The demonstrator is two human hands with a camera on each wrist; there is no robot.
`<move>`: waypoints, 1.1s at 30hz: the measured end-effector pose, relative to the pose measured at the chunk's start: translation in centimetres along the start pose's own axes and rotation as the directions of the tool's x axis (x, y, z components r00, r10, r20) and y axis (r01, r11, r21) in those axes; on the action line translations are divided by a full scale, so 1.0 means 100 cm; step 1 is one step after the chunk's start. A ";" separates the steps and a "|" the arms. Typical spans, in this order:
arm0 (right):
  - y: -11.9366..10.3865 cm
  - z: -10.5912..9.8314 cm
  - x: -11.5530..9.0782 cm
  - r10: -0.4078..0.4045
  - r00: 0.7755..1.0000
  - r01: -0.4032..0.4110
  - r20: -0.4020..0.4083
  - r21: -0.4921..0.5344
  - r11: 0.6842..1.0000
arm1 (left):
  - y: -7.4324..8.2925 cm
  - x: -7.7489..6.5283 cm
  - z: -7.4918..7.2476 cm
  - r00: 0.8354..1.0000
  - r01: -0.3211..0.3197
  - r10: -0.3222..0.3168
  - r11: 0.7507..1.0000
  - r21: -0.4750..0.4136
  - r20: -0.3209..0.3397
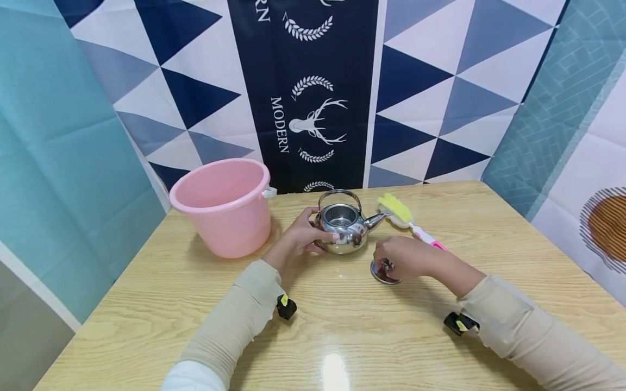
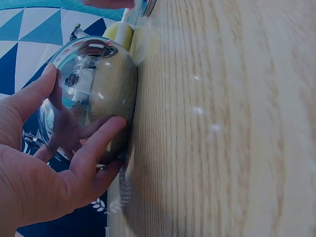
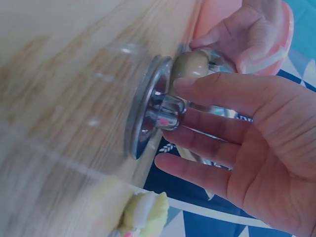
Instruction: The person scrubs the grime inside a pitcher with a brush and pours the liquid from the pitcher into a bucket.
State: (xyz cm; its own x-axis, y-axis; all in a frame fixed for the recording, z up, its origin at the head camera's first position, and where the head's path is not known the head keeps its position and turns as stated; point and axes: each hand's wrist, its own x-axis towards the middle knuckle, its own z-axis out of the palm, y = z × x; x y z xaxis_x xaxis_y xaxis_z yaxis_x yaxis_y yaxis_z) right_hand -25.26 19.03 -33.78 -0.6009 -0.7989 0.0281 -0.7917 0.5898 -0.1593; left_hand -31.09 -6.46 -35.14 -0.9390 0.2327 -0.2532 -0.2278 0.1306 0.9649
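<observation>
A shiny metal teapot [image 1: 346, 239] stands lidless on the table, its arched handle raised and a perforated strainer [image 1: 340, 215] showing in its mouth. My left hand [image 1: 305, 232] holds it from the left side, thumb and fingers spread round its belly, as the left wrist view also shows on the teapot [image 2: 98, 84]. My right hand [image 1: 403, 258] is at the round metal lid [image 1: 379, 273], right of the pot. In the right wrist view, the thumb and fingers of my right hand [image 3: 247, 133] surround the knob [image 3: 171, 112] of the lid, which lies flat at the tabletop.
A pink bucket [image 1: 230, 217] stands at the back left of the wooden table [image 1: 313, 326]. Behind the right hand lies a brush [image 1: 398, 209] with yellow bristles and a white and pink handle. Patterned cloth [image 1: 313, 98] hangs along the back edge.
</observation>
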 end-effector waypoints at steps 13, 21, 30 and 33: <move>-0.011 -0.014 0.007 -0.023 0.984 0.008 -0.176 -0.083 0.996 | 0.000 0.000 0.001 1.000 -0.003 0.003 1.000 -0.006 -0.008; -0.016 -0.019 0.022 -0.079 0.949 0.053 -0.304 -0.093 0.994 | -0.001 0.001 0.000 1.000 -0.001 0.001 1.000 -0.001 -0.002; -0.014 -0.017 0.045 -0.086 0.937 0.051 -0.339 -0.112 0.992 | -0.001 0.000 0.001 1.000 0.012 -0.011 1.000 -0.016 0.017; -0.013 -0.018 0.053 -0.093 0.935 0.066 -0.342 -0.091 0.994 | 0.000 -0.001 0.000 1.000 0.013 -0.013 1.000 -0.013 0.023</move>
State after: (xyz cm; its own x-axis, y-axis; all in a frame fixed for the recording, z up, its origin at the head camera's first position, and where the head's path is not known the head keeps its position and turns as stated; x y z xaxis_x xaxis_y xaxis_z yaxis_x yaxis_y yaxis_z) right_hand -27.65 14.20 -31.60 -0.5259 -0.7616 0.3786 -0.8362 0.5443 -0.0665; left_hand -31.03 -6.45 -35.09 -0.9299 0.2529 -0.2670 -0.2434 0.1209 0.9624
